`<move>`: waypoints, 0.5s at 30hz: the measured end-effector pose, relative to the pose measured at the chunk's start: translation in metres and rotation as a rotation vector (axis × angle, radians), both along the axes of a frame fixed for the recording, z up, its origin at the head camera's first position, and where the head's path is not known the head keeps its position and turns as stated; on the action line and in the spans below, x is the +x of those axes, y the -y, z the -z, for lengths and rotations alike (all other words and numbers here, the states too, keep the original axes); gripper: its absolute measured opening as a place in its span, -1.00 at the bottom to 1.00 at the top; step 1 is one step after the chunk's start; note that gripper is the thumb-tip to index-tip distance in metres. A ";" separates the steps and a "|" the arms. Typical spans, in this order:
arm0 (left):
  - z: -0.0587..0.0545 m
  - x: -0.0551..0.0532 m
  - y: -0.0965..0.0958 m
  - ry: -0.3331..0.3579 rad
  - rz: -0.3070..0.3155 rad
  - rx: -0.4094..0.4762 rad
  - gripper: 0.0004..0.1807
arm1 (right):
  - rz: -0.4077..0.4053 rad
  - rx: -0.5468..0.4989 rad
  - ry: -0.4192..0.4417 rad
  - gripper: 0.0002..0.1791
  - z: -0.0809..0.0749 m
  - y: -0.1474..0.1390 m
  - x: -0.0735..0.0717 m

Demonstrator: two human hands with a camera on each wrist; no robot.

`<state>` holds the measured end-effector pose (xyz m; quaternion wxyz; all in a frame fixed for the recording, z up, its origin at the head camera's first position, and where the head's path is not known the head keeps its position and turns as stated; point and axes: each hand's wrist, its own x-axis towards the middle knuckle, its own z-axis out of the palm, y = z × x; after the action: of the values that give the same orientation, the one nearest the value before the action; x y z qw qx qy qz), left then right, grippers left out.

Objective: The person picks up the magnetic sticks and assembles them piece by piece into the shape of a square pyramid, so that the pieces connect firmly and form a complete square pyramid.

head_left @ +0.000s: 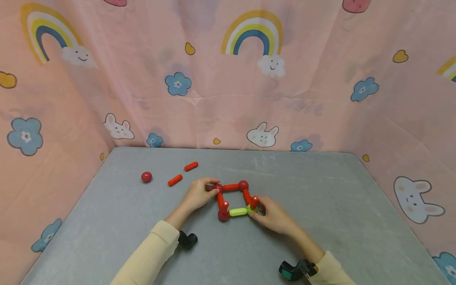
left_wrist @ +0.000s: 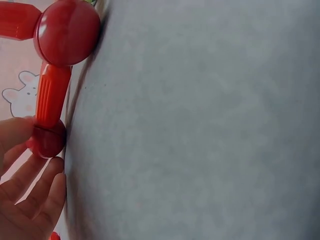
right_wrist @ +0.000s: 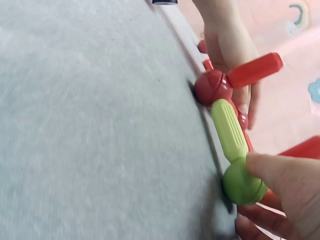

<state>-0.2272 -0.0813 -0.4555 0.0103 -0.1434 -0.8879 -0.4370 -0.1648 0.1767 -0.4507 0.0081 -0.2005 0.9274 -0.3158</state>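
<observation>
A square frame of toy balls and rods lies on the table. Three corners are red balls, and the near right one is a green ball [right_wrist: 242, 182]. Along the near side runs a yellow-green rod [head_left: 238, 212]; the other sides are red rods. From the near left red ball [head_left: 223, 215] a red rod [right_wrist: 255, 70] stands up, and another red rod [head_left: 254, 202] rises from the green ball. My left hand [head_left: 197, 194] pinches the far left red ball [left_wrist: 47, 140] between thumb and fingers. With thumb and fingers my right hand [head_left: 276, 217] grips the green ball.
Left of the frame, a loose red ball [head_left: 146, 177] and two loose red rods, one nearer [head_left: 175, 180] and one farther [head_left: 191, 166], lie on the grey table [head_left: 320, 190]. Behind the table hangs a pink patterned cloth [head_left: 213, 111]. Black devices are strapped to both wrists.
</observation>
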 end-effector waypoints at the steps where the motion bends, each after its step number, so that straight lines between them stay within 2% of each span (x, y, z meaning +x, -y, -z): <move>1: 0.001 0.000 0.000 -0.003 0.001 -0.002 -0.69 | 0.007 0.001 -0.003 -0.77 0.000 0.002 0.000; 8: 0.001 0.004 0.005 -0.040 0.013 0.008 -0.74 | 0.049 -0.032 -0.005 -0.84 0.001 0.006 -0.005; 15: -0.001 0.012 0.010 -0.062 0.027 -0.006 -0.77 | 0.129 -0.043 -0.011 -0.85 0.005 0.004 -0.015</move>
<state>-0.2148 -0.0916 -0.4545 0.0316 -0.1690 -0.8863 -0.4300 -0.1799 0.1724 -0.4555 -0.0217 -0.1422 0.9314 -0.3343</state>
